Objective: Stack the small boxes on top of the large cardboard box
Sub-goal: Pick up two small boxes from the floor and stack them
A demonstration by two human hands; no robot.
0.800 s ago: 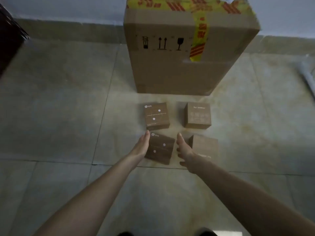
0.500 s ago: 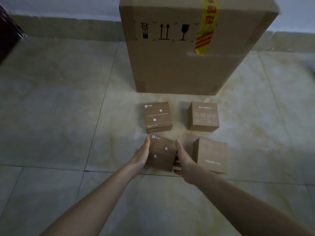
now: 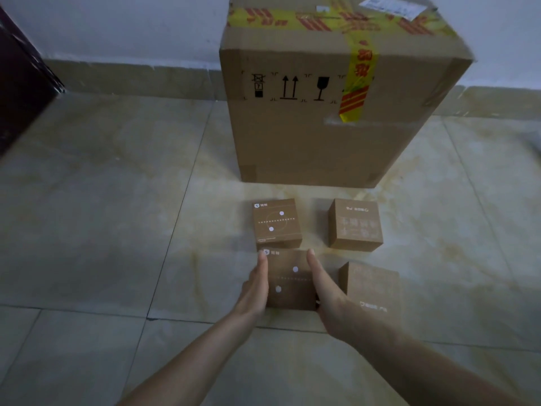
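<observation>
On the tiled floor (image 3: 87,200), just in front of the large cardboard box (image 3: 322,136), you had the nearest small box (image 3: 288,276) pressed between your two flat palms, left hand (image 3: 256,285) on its left wall, right hand (image 3: 325,288) on its right. Whether it had left the tile I could not tell. Its printed face pointed up, logo corner away from you; it looked nearly square, with no clear long axis. Your squeeze used no fingers underneath, so I judged it could slip or twist out on the way up. It also sat touching the far-left small box (image 3: 276,222) and near the right-hand box (image 3: 370,285), so a careless lift could have nudged either.
</observation>
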